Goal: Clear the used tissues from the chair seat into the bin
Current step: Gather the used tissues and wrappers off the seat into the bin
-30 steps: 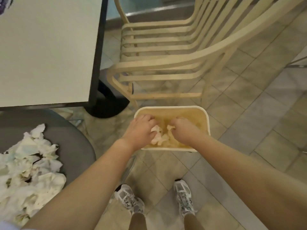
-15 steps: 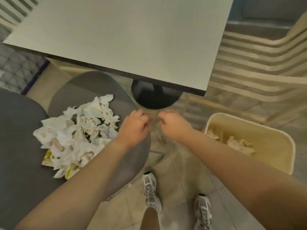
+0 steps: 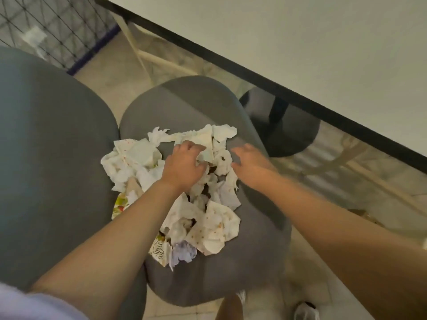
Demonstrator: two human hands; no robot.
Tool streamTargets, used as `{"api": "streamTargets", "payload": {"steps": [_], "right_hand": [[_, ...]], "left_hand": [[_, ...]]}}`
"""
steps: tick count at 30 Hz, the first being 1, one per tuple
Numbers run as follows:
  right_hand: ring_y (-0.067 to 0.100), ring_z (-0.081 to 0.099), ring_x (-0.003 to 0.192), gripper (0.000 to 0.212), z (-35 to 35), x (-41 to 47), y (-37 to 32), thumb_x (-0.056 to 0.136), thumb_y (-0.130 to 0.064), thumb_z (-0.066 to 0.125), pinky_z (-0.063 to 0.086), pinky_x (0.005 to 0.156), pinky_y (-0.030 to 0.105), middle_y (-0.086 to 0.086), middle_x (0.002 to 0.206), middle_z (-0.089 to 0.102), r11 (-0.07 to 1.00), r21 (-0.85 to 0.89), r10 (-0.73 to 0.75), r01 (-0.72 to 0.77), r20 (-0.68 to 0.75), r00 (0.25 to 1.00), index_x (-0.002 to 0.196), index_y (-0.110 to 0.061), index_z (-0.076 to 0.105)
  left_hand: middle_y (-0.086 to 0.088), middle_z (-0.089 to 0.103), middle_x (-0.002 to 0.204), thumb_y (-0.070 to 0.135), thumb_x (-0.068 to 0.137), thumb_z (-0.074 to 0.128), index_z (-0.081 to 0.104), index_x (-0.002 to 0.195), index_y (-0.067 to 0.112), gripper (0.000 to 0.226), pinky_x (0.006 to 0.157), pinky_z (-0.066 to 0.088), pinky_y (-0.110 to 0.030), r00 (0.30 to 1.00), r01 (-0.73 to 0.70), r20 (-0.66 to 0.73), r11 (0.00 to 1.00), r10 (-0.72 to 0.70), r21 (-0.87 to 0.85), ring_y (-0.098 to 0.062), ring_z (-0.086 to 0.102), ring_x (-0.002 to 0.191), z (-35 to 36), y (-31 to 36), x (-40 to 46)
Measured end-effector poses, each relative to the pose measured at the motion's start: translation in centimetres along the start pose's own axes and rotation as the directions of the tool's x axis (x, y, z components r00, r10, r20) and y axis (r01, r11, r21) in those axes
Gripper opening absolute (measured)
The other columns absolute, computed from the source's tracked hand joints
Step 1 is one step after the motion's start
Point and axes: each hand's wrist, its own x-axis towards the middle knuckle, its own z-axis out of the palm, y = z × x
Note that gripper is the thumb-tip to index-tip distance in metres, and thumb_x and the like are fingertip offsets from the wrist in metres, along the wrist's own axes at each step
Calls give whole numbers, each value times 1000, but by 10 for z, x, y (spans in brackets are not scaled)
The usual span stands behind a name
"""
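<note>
Now tissues (image 3: 175, 188) under hands (image 3: 215, 162), left (image 3: 182, 167) seemingly gripping

Crumpled paper tissues (image 3: 209, 224), matt seat (image 3: 254, 250)

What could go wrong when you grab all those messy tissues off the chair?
The tissue pile is loose and reaches the seat edge, so bits could slide onto the floor. The left hand grips only a few, so some may drop on the way. The bin is out of view, so carrying them blind might scatter stained pieces.
</note>
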Motion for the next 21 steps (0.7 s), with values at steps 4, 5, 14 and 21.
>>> {"api": "streamTargets", "payload": {"steps": [4,5,14,21], "right_hand": [[27,42,121,36,13,44,-20,93,-25,46,41,100,40,8,133,46,993,-111,-42,39,-23,999,128,-14,47],[27,41,121,38,15,53,-24,93,-22,47,40,99,37,8,133,45,992,-112,-60,60,0,998,130,-13,46],[29,-8,145,87,53,114,-43,79,17,44,21,114,42,0,158,-8,959,-181,-163,218,278,947,147,-30,14],[30,27,132,57,51,128,-46,81,12,40,40,101,48,9,145,34,940,-236,-212,248,167,963,132,-13,44]], "left_hand": [[-5,34,143,23,88,51,40,136,24,49,103,34,-45,995,80,48,996,-82,30,-28,28,130,0,-35,40],[-6,31,144,15,87,49,37,138,25,53,104,33,-46,993,84,76,994,-89,66,-29,25,132,-2,-41,51],[-6,23,145,9,83,53,47,127,32,50,102,35,-50,923,-117,375,991,83,69,-31,22,131,10,-100,110],[-6,51,75,8,81,58,57,80,15,8,58,36,-28,970,-124,200,989,138,-84,-22,45,70,24,-116,112]]}}
